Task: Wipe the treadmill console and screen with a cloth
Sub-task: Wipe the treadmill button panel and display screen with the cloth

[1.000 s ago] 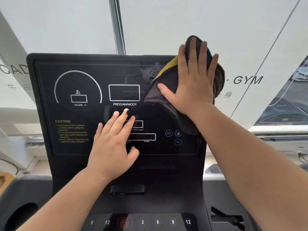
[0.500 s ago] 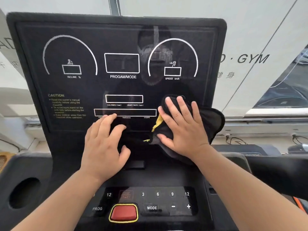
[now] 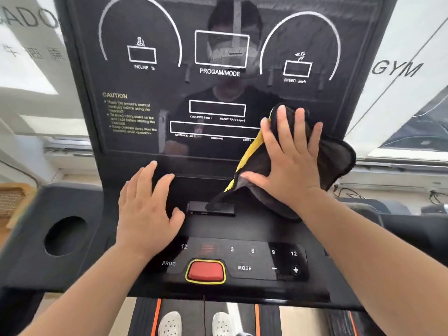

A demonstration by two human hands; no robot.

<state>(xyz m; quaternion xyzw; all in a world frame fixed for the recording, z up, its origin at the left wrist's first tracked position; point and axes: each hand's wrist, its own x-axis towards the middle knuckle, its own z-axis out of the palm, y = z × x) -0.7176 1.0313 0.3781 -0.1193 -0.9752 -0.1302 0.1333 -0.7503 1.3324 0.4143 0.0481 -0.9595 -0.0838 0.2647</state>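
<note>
The black treadmill screen (image 3: 218, 88) fills the upper view, printed with incline, program and speed markings. Below it lies the console button panel (image 3: 261, 263) with a red stop button (image 3: 205, 271). My right hand (image 3: 291, 163) lies flat, fingers spread, pressing a dark grey cloth (image 3: 337, 158) with a yellow edge against the screen's lower right corner. The cloth hangs past the screen's right edge and down onto the ledge. My left hand (image 3: 148, 209) rests flat and empty on the ledge below the screen, fingers apart.
A round cup holder (image 3: 64, 235) is sunk into the console's left wing. A small black slot piece (image 3: 211, 208) sits on the ledge between my hands. The belt and two white shoes (image 3: 194, 323) show at the bottom. A white wall with GYM lettering (image 3: 397, 69) stands behind.
My right hand has swept the cloth from the screen's top right down to its lower right corner. My left hand has slid down from the screen to the ledge. The view has tilted downward.
</note>
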